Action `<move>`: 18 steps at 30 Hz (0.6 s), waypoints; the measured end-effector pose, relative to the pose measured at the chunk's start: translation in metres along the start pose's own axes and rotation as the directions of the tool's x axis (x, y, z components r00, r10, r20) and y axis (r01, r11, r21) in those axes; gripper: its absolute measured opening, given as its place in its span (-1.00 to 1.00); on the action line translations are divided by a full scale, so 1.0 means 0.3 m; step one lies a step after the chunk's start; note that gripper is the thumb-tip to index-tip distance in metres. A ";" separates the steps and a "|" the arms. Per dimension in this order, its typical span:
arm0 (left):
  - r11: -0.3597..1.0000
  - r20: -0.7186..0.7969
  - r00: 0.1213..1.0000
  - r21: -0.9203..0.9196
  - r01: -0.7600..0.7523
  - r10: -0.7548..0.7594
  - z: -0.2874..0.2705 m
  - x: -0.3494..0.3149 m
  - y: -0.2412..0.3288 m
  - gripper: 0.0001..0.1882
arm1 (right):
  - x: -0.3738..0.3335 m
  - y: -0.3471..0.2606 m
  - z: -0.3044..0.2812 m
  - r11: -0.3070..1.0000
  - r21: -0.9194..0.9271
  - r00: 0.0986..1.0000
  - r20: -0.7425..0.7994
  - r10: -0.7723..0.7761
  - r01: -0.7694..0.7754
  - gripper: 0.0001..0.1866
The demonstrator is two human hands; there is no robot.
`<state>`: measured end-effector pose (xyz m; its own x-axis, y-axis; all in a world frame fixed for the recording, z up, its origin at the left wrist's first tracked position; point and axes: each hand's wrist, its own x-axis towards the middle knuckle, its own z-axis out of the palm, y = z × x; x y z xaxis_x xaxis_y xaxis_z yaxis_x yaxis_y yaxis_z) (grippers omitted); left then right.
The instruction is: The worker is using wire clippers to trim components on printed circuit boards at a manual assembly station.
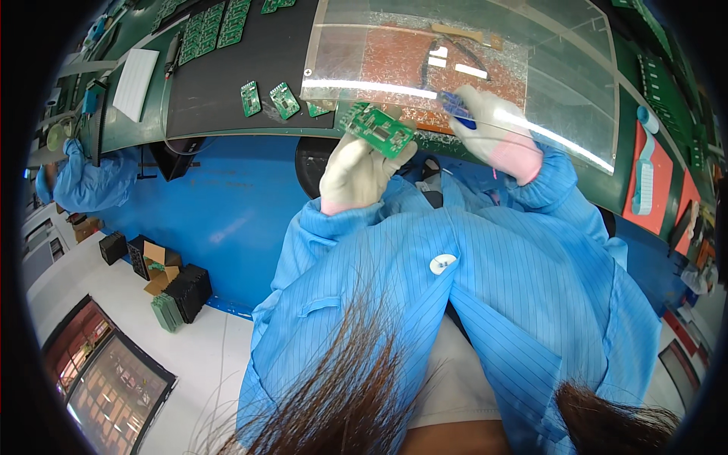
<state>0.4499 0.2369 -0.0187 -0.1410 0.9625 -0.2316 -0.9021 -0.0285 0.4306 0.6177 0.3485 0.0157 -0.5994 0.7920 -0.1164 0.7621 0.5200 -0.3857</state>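
My left hand (355, 173), in a white glove, grips a green circuit board (381, 132) by its lower edge, with the fingers behind it. The board is tilted, its face turned up, at the front edge of the clear plastic cover (356, 53). My right hand (485, 125), gloved too, is under the cover to the right of the board. Its fingers are closed round a blue-handled hand tool (459, 111); the tool's tip is hard to make out. Board and tool are apart. Another small green board (320, 108) lies just left of the held one, partly hidden.
Beneath the cover an orange mat (394, 53) is strewn with small wire clippings. Two loose boards (283, 100) lie on the black mat (212, 83), with board panels (203, 30) behind. At right are a teal-handled brush (643, 178) and a red sheet (652, 201).
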 end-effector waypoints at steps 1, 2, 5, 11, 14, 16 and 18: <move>0.997 0.068 0.997 -0.071 0.036 -0.031 -0.007 0.002 0.003 -0.51 | -0.006 0.007 0.001 1.000 -0.001 0.999 0.011 0.031 -0.031 -0.74; 0.987 0.137 0.989 -0.138 0.076 -0.057 -0.015 0.006 0.007 -0.52 | -0.013 0.014 0.002 0.998 -0.003 0.998 0.021 0.062 -0.062 -0.74; 0.953 0.271 0.959 -0.258 0.157 -0.085 -0.052 0.012 0.013 -0.54 | -0.028 0.029 0.014 0.994 0.000 0.993 0.046 0.112 -0.113 -0.73; 0.899 0.347 0.928 -0.350 0.262 -0.136 -0.136 0.007 0.007 -0.63 | -0.032 0.033 0.033 0.991 0.037 0.989 0.074 0.128 -0.131 -0.70; 0.879 0.317 0.934 -0.382 0.285 -0.164 -0.123 0.001 0.018 -0.68 | -0.019 0.024 0.035 0.991 0.044 0.989 0.083 0.122 -0.126 -0.68; 0.891 0.285 0.943 -0.364 0.271 -0.170 -0.127 -0.016 0.029 -0.68 | -0.024 0.019 0.031 0.996 0.018 0.995 0.039 0.088 -0.089 -0.68; 0.918 0.215 0.960 -0.315 0.241 -0.179 -0.155 -0.025 0.048 -0.67 | -0.016 0.025 0.046 1.000 -0.024 0.998 -0.056 0.012 -0.014 -0.67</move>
<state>0.4190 0.2167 -0.0513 0.1135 0.9873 -0.1114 -0.9905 0.1212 0.0645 0.6230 0.3442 0.0007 -0.5753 0.8149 -0.0696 0.7759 0.5168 -0.3618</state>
